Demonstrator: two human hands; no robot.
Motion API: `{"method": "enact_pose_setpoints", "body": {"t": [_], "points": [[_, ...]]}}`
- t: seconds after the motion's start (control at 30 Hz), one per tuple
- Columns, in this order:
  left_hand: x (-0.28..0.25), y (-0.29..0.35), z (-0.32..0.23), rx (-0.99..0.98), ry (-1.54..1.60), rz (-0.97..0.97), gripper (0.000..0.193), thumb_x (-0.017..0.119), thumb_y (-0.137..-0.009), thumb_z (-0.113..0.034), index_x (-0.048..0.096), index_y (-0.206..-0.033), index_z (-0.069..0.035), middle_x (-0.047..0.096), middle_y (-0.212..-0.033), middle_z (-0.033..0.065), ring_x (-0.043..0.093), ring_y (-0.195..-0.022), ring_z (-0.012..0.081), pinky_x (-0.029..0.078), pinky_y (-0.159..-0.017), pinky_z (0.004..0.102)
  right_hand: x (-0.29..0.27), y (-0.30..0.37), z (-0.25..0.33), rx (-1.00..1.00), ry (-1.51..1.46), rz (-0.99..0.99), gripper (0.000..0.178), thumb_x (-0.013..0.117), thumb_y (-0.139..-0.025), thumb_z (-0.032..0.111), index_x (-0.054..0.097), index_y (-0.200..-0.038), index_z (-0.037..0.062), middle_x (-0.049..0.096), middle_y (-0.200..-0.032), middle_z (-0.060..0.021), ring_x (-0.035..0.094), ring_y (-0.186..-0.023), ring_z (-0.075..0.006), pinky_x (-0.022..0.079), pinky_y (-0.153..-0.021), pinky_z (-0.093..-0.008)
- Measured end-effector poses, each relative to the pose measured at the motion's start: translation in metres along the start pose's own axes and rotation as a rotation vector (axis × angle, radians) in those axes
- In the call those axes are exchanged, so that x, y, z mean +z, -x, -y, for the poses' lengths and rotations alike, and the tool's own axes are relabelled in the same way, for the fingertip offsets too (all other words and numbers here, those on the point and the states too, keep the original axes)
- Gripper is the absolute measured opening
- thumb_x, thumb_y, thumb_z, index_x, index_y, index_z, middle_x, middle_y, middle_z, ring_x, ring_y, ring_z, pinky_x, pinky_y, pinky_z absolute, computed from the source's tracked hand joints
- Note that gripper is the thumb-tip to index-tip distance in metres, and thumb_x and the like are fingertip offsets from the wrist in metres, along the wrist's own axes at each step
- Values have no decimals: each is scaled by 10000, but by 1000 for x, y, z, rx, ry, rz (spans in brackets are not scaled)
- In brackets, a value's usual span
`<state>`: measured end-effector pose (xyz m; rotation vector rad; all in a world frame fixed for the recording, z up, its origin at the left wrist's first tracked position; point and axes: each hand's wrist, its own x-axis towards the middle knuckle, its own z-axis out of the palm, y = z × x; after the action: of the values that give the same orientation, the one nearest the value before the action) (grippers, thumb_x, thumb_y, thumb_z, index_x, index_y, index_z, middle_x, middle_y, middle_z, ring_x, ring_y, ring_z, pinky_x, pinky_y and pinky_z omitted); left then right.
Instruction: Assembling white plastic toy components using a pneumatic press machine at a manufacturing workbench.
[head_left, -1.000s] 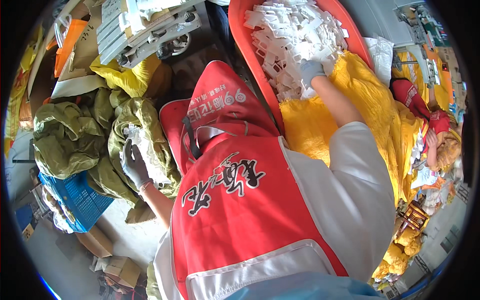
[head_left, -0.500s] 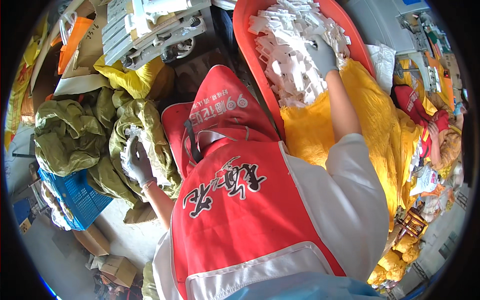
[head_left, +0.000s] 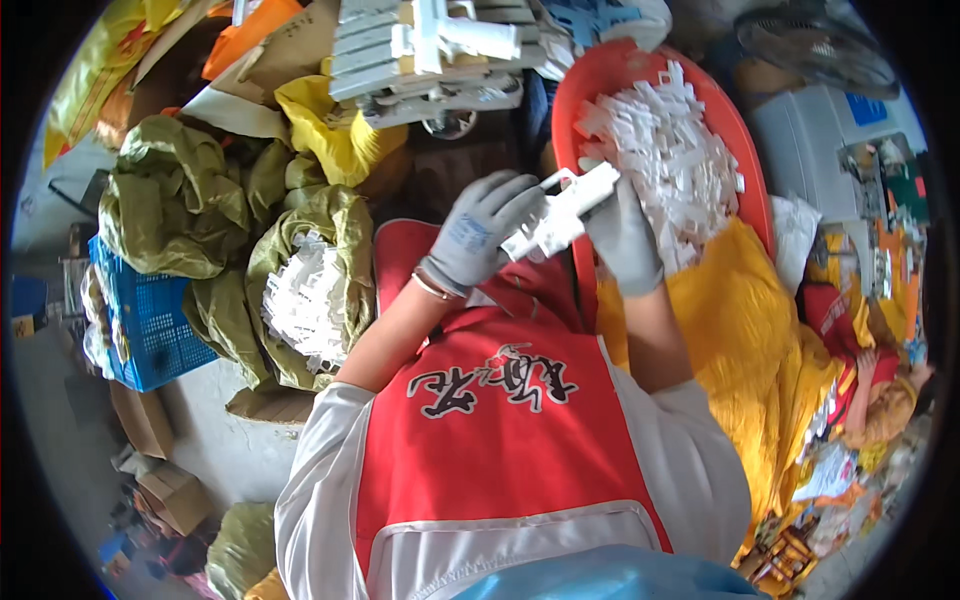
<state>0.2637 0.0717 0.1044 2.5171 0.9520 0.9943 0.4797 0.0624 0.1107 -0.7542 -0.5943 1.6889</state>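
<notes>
Above my lap, both grey-gloved hands hold a white plastic piece shaped like a toy gun [head_left: 562,212]. My left hand [head_left: 475,235] grips its near left end, fingers bent along it. My right hand [head_left: 628,240] grips the far right end, with its fingertips partly hidden. Just beyond my right hand, a red tub [head_left: 755,150] holds a heap of white plastic pieces [head_left: 660,150]. To the left of my left arm, an open olive sack [head_left: 355,225] contains more white plastic pieces [head_left: 305,300].
A slatted grey stand [head_left: 365,60] at the top carries another white gun-shaped piece [head_left: 450,35]. Yellow sheeting [head_left: 740,330] drapes over the tub's near end. A blue crate [head_left: 165,340] stands at left, a black fan [head_left: 815,50] at far right. Another person's arm [head_left: 858,400] shows at the right.
My left hand has come from the olive sack and my right hand from the red tub. They now meet over my lap, holding the white piece. The view has shifted.
</notes>
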Motion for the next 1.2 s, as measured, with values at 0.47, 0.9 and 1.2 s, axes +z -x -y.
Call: {"method": "enact_pose_setpoints", "body": {"t": [0.47, 0.9, 1.2], "points": [[-55, -25, -12, -91, 282, -68, 299, 623, -860, -210, 606, -1101, -34, 605, -1131, 153, 572, -1050, 315, 442, -917, 395, -9, 9, -13, -397, 684, -143, 390, 412, -996, 287, 430, -1282, 22, 553, -1051, -72, 554, -876, -139, 469, -754, -286], [-146, -93, 116, -129, -143, -130, 317, 644, -809, -146, 601, -1105, -42, 646, -977, 147, 622, -875, 319, 500, -782, 343, -19, 3, 19, -315, 246, -76, 420, 467, -975, 321, 434, -1277, 31, 567, -1095, -81, 563, -953, -156, 465, -862, -307], [-140, -81, 131, -321, 83, -476, 241, 601, -882, -166, 611, -1104, -73, 668, -908, 141, 655, -830, 246, 503, -720, 322, 44, -78, 61, -513, 485, 82, 411, 444, -993, 252, 408, -1329, 18, 509, -1255, -95, 558, -1081, -177, 423, -957, -315]]}}
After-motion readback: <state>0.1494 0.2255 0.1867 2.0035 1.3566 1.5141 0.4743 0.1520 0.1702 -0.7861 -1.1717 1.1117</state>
